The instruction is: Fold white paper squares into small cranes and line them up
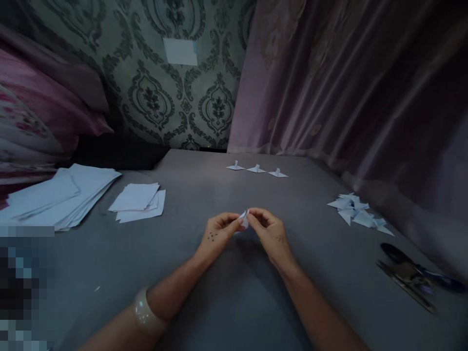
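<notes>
A small folded piece of white paper (244,222) is held up between my two hands, just above the grey table. My left hand (221,230) pinches its left side between thumb and fingers. On the other side, the thumb and forefinger of my right hand (269,231) grip its upper right edge. Much of the paper is hidden behind my fingers. Farther back stand three small folded paper figures, the left figure (236,166), the middle figure (257,169) and the right figure (278,173), spaced in a row.
Large white sheets (84,190) lie stacked at the left, with smaller paper squares (137,199) beside them. A heap of folded paper pieces (356,209) sits at the right. Nearer me are dark-handled scissors (420,270). A paper scrap (97,288) lies front left. Curtains (292,97) hang along the right.
</notes>
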`<state>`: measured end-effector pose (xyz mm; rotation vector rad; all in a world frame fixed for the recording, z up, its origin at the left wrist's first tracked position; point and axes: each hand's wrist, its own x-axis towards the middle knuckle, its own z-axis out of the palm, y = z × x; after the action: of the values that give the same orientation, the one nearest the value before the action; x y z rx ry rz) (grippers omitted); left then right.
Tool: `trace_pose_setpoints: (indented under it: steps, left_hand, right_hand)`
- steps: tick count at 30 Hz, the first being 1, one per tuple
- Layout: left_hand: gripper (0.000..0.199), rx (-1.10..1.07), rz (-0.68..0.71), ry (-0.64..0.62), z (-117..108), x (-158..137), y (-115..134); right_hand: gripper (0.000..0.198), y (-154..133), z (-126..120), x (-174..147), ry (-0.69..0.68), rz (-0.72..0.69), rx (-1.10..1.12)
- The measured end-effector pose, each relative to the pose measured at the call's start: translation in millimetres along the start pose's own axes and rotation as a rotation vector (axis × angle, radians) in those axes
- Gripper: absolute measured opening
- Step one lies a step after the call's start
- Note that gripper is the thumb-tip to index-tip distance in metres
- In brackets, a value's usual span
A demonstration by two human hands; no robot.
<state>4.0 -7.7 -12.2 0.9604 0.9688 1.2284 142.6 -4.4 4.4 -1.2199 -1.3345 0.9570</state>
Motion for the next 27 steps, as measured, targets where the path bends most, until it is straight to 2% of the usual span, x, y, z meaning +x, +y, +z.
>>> trace_pose_setpoints:
  steps: [4,9,14,21,27]
  left_hand:
    - [0.02,0.204,0.195,0.076,-3,0,-5]
    - [0.016,0.58,0.485,0.049,-10,-5,-6]
    - [0.014,0.781,0.668,0.015,-15,-5,-8]
    - [0.016,0.909,0.756,-0.024,-17,-3,-11]
    - [0.014,0.946,0.77,0.005,-17,-3,-10]
  right_hand:
    - [0.021,-1,0,0,0.035,-0.15,-0.149]
    - [0.017,-2,-1,-2,-0.021,-0.374,-0.342]
    - [0.015,-1,-6,-3,-0.049,-0.552,-0.486]
    - [0.012,-1,-9,-3,-0.081,-0.649,-0.687]
    - [0.013,-1,-7,-3,-0.109,-0.641,-0.605]
